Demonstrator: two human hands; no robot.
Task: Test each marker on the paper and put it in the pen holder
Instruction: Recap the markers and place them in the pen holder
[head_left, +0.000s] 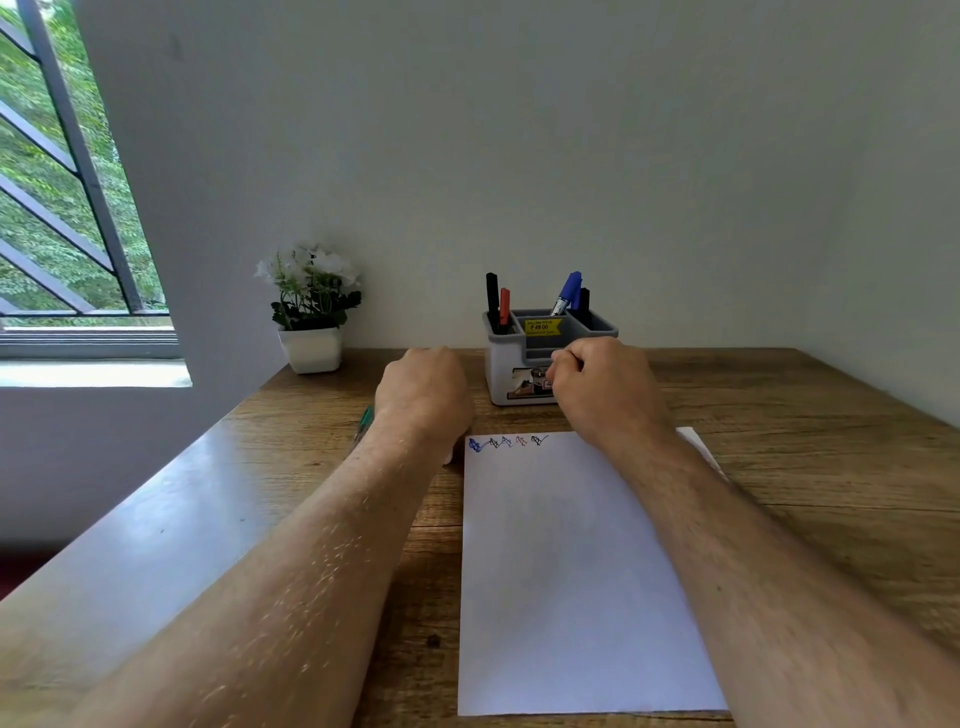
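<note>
A white sheet of paper (571, 571) lies on the wooden desk (805, 426), with several small scribbles (506, 442) along its top edge. Behind it stands a grey-and-white pen holder (519, 364) holding black, red and blue markers (569, 293). My right hand (605, 387) hovers in front of the holder with its fingers curled, and nothing shows in it. My left hand (423, 389) is a loose fist left of the holder. A green marker (366, 418) lies on the desk, partly hidden under my left wrist.
A white pot of white flowers (311, 317) stands at the back left corner against the wall. A barred window (67, 208) is on the left. The desk's left edge runs diagonally below my left forearm.
</note>
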